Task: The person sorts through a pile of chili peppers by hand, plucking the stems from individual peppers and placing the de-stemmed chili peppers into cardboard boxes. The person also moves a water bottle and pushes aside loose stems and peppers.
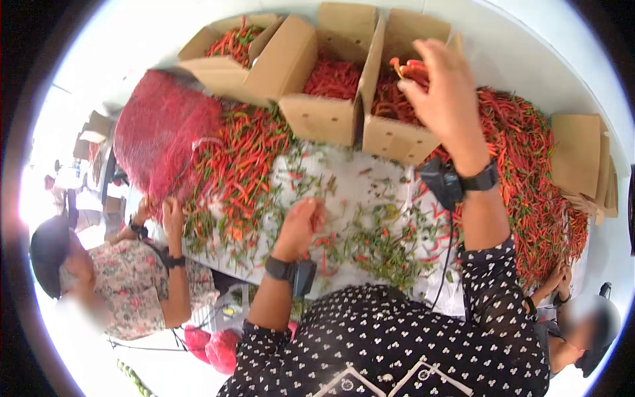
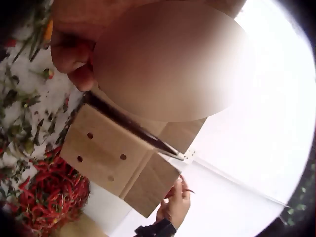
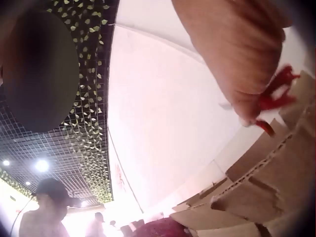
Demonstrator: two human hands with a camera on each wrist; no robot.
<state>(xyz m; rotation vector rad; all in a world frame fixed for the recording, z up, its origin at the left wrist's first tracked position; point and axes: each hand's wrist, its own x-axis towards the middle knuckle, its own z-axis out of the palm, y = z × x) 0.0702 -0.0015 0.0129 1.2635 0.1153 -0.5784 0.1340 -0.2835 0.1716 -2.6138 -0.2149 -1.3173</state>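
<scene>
Over the right-hand cardboard box [image 1: 400, 140], my right hand [image 1: 446, 96] is raised and pinches a few red chili peppers [image 1: 415, 67]. The right wrist view shows these chilies [image 3: 279, 101] sticking out from under the fingers, above the box flaps [image 3: 247, 192]. My left hand [image 1: 297, 231] is low over the white table [image 1: 311, 159], its fingers curled. A sliver of red shows between those fingers [image 2: 69, 57] in the left wrist view, like a chili mostly hidden in the grip. Green chilies and loose stems [image 1: 387, 248] lie beside this hand.
Two more boxes of chilies, a middle one [image 1: 324, 126] and a left one [image 1: 225, 81], stand along the back. Chili heaps lie left [image 1: 241, 162] and right [image 1: 522, 159], near a red net bag [image 1: 162, 132]. People work at the left [image 1: 142, 278] and right [image 1: 562, 337] ends.
</scene>
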